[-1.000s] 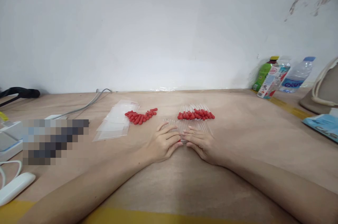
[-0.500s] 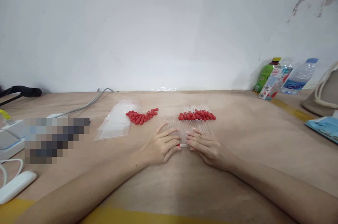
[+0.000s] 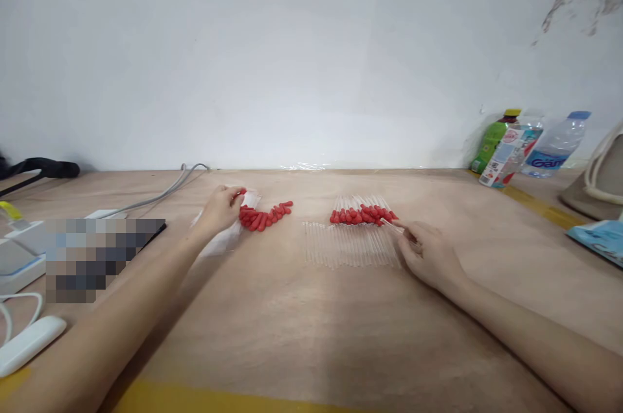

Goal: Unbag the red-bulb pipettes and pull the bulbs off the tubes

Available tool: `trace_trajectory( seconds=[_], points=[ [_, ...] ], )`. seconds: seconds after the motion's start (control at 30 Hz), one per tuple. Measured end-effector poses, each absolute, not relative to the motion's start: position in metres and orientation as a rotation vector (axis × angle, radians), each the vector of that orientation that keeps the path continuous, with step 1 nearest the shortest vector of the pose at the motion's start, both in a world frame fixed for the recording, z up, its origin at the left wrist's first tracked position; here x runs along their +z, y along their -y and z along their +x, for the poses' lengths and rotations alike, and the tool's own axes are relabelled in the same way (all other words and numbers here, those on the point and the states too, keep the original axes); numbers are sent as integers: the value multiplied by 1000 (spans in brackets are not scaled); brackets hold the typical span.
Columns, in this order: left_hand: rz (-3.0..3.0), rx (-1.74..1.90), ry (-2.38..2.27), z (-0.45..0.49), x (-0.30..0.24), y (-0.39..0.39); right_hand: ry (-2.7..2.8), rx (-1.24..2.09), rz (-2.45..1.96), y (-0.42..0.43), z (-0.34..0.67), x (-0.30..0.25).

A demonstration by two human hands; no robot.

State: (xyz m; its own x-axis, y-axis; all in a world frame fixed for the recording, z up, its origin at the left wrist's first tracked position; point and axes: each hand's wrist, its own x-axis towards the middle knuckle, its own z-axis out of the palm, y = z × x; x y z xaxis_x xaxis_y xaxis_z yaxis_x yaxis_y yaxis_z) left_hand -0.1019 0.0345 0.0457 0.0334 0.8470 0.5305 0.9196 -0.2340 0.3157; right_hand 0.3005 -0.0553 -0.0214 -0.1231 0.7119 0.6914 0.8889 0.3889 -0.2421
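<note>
My left hand (image 3: 220, 208) reaches to the left end of a heap of loose red rubber caps (image 3: 265, 214) and pinches one cap at its fingertips, over a stack of clear plastic bags (image 3: 221, 241). My right hand (image 3: 424, 252) rests at the right edge of a row of bare clear glass tubes (image 3: 348, 245), fingers curled, pinching a thin tube that ends at a red cap. Behind that row lies a row of tubes fitted with red caps (image 3: 363, 212).
Three bottles (image 3: 516, 147) stand at the back right by the wall, a beige bag (image 3: 601, 179) and a blue packet (image 3: 596, 237) beside them. At the left lie a grey cable (image 3: 160, 192), white devices (image 3: 29, 341) and a blurred patch. A yellow strip marks the near table edge.
Both hands left the middle of the bare tubes. The left hand moved up and left to the red caps; the right hand moved right with a capped tube toward the capped row.
</note>
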Motion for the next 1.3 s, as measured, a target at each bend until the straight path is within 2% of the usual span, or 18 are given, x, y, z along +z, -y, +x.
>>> trace_trajectory(
  seconds=[0.13, 0.4, 0.63, 1.0, 1.3],
  points=[
    [-2127, -900, 2200, -135, 42, -59, 1784, -133, -1592, 54, 306, -20],
    [-2087, -822, 2203, -139, 34, -74, 1814, -112, -1621, 56, 303, -20],
    [-2196, -871, 1842, -102, 44, -73, 1885, -199, -1504, 58, 297, -20],
    [-2754, -709, 1226, 41, 32, -36, 1990, -169, -1494, 59, 296, -20],
    [-2769, -722, 1263, 62, 22, -33, 1986, -79, -1491, 56, 297, -21]
  ],
)
